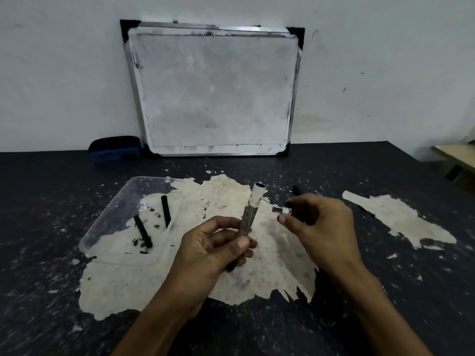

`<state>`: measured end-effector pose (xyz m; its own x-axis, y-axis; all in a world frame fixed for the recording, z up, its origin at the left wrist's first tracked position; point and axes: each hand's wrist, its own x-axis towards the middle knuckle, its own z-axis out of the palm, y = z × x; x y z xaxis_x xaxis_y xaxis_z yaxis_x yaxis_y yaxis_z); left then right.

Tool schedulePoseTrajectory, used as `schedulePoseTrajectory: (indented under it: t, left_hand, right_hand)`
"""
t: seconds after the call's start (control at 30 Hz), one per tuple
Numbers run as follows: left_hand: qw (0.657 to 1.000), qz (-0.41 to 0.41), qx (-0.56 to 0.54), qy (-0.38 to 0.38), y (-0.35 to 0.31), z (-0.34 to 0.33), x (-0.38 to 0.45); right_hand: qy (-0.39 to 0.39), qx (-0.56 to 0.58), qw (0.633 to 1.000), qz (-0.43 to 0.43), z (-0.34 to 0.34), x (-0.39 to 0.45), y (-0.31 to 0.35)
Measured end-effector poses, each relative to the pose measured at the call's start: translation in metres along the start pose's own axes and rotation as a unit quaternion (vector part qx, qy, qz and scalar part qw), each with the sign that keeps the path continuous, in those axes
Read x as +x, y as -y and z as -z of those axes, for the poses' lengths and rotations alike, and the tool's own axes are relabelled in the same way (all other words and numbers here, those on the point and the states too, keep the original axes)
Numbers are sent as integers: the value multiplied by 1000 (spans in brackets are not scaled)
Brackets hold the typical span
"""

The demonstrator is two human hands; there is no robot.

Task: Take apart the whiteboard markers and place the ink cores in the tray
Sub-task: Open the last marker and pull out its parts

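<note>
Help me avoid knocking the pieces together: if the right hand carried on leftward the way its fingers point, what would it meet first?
Most likely the marker barrel held upright in the left hand. The right hand, pinching the tip piece, points at it; depth between them is unclear.

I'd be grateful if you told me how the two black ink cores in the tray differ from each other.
The left ink core lies nearer the camera, its lower end amid black ink smudges; the right ink core lies farther back, on a cleaner patch. The left one leans top-left, while the right one stands closer to straight. Both are slim black rods lying loose in the clear tray, untouched by either hand.
</note>
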<state>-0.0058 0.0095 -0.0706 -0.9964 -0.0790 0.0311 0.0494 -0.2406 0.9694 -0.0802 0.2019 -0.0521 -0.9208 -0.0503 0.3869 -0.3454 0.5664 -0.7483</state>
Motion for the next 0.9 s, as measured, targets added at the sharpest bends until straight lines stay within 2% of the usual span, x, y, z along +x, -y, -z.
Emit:
schedulePoseTrajectory:
  t: [0.1, 0.2, 0.3, 0.67, 0.9]
  left_hand:
    - [1000, -11, 15, -15, 2, -1, 0]
    - [999, -13, 23, -30, 3, -3, 1]
    - [999, -11, 26, -37, 4, -3, 2]
    - [999, -17, 20, -30, 5, -4, 2]
    - [999, -25, 30, -26, 5, -4, 2]
  right_hand:
    - [-37, 181, 983, 15, 5, -4, 19]
    - [-56, 319, 946, 31, 11, -6, 35]
    - [-54, 387, 920, 33, 13, -5, 48]
    - [-36, 315, 943, 103, 8, -2, 49]
    - [14, 262, 957, 126, 3, -1, 43]
